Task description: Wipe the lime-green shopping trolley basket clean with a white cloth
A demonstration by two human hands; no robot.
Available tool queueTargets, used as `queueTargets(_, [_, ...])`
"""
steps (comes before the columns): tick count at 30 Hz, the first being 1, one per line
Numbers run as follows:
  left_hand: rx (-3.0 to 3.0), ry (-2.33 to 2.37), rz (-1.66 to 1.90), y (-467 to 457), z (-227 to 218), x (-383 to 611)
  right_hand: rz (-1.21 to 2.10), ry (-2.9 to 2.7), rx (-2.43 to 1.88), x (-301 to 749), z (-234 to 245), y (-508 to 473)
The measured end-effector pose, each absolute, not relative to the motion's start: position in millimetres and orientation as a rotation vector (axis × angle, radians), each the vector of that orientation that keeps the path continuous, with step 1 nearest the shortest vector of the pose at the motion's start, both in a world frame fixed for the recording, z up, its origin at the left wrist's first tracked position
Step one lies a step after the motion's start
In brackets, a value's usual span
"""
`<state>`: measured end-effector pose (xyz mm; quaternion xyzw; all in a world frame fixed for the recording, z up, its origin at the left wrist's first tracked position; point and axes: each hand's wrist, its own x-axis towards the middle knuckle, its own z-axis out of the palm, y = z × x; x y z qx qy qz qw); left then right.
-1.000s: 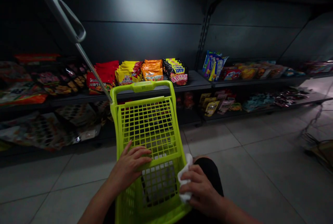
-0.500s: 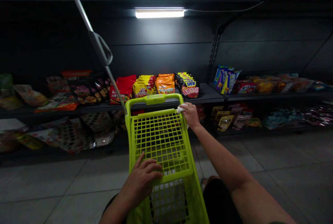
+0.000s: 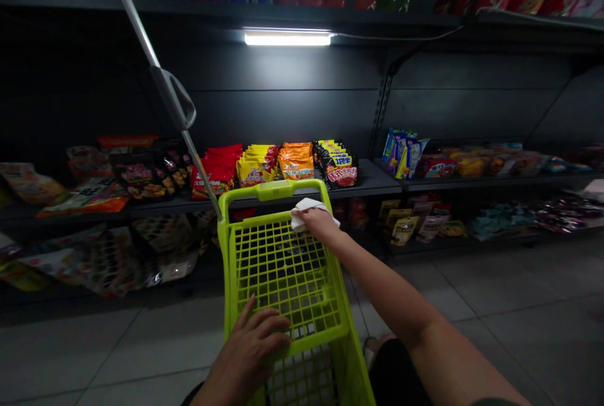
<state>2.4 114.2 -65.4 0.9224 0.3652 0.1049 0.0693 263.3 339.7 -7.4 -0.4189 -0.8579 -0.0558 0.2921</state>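
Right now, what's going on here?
A person stands over a lime-green plastic shopping cart. Their right hand holds a white cloth on the cart's far rim, and their left hand rests on the near part of the cart's mesh. Behind the cart, packets of snacks sit on a dark store shelf.

A small grocery shop aisle: dark metal shelves lined with bright snack packets, and a lime-green shopping cart on the tiled floor — retail through and through.
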Motion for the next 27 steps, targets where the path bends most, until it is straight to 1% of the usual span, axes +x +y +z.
queueTargets(3, [2.771,1.074,0.244,118.0,-67.4,-1.8,-0.172,-2.212,-1.103,292.9,-2.0,342.2])
queueTargets(5, [2.759,1.061,0.173,121.4,-69.5,-3.4,-0.102,-2.063,-1.068,306.6,-7.9,336.7])
queueTargets(8, [2.72,1.083,0.018,127.1,-71.5,-2.4,0.077,-1.88,-0.962,308.9,-30.6,313.0])
queueTargets(12, [2.664,1.162,-0.13,133.1,-71.2,-1.7,0.301,-1.725,-0.85,296.8,-62.8,253.3])
queueTargets(17, [2.678,1.242,-0.04,137.5,-71.1,-10.6,0.708,-1.454,-0.754,287.0,-86.2,146.7])
queueTargets(20, [2.695,1.311,-0.01,140.5,-71.2,-18.2,0.878,-1.299,-0.705,276.2,-99.7,76.1])
queueTargets(24, [2.693,1.344,0.158,151.1,-70.6,-36.0,0.95,-1.187,-0.742,257.3,-119.6,2.3])
queueTargets(27, [2.617,1.322,0.29,162.9,-68.0,-50.4,0.951,-1.119,-0.79,254.7,-133.3,-15.1])
